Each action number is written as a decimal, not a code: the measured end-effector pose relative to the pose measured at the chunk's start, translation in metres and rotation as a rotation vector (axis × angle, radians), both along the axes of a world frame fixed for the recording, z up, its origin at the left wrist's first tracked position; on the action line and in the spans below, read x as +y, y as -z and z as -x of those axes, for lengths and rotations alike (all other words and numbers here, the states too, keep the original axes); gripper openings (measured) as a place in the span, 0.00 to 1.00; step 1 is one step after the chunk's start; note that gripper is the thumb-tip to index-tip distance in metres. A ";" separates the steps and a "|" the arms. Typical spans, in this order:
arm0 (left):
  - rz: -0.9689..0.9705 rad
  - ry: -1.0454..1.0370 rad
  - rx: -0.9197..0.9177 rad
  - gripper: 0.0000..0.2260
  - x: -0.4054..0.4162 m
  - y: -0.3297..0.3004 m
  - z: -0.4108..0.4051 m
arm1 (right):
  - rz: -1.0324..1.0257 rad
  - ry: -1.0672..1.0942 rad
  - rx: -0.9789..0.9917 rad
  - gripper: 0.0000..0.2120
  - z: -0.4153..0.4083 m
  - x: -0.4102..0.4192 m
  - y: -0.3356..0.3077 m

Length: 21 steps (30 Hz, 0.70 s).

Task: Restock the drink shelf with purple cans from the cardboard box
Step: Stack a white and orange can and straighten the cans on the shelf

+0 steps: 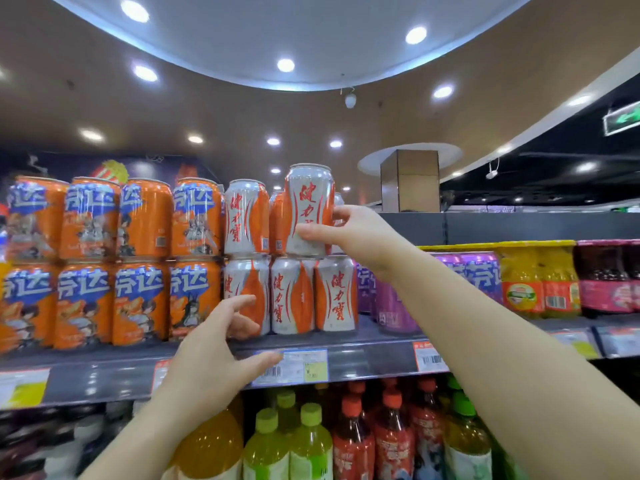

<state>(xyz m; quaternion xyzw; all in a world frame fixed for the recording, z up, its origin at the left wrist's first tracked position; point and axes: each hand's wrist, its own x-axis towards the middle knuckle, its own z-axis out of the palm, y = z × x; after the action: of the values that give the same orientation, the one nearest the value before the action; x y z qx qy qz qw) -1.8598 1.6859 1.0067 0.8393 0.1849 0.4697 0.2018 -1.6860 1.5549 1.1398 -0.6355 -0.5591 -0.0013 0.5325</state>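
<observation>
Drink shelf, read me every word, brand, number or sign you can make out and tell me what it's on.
"健力寶": red characters on the silver can the right hand grips, and on the silver cans below it.
"芬达": orange cans at left; partly seen on the purple cans.
Green exit sign: arrow only, no words readable.
Price tags: barcodes and print too small and blurred.
Bottle labels: blurred, unreadable.

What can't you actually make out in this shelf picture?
Head view only:
- Cardboard box: nowhere in frame.
- Purple cans: mostly hidden behind the right forearm.
- Price tag: print too small and blurred.
- Silver-and-orange can held by the right hand: whether it rests on the cans below is unclear.
</observation>
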 end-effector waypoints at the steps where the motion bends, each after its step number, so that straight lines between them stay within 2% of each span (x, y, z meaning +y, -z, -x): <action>1: -0.020 -0.008 0.002 0.37 0.001 0.002 -0.001 | 0.001 0.009 0.003 0.23 -0.003 0.006 -0.002; 4: -0.071 -0.024 0.000 0.44 0.002 0.006 -0.006 | -0.008 0.025 -0.001 0.23 -0.009 0.017 -0.009; 7: -0.102 -0.033 -0.008 0.46 0.006 0.010 -0.008 | -0.016 0.036 -0.009 0.24 -0.013 0.023 -0.014; 10: -0.110 -0.044 -0.015 0.46 0.006 0.013 -0.009 | -0.013 0.072 -0.034 0.24 -0.017 0.030 -0.010; 14: -0.104 -0.036 -0.024 0.46 0.004 0.014 -0.011 | -0.016 0.135 -0.053 0.30 -0.022 0.041 -0.003; 21: -0.113 -0.028 -0.020 0.45 0.005 0.016 -0.012 | 0.036 0.196 -0.121 0.29 -0.019 0.058 -0.006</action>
<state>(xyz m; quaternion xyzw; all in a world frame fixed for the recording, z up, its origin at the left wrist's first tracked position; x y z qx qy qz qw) -1.8481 1.6913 0.9903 0.8420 0.1676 0.4905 0.1493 -1.6675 1.6132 1.1461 -0.6953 -0.5255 -0.0817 0.4835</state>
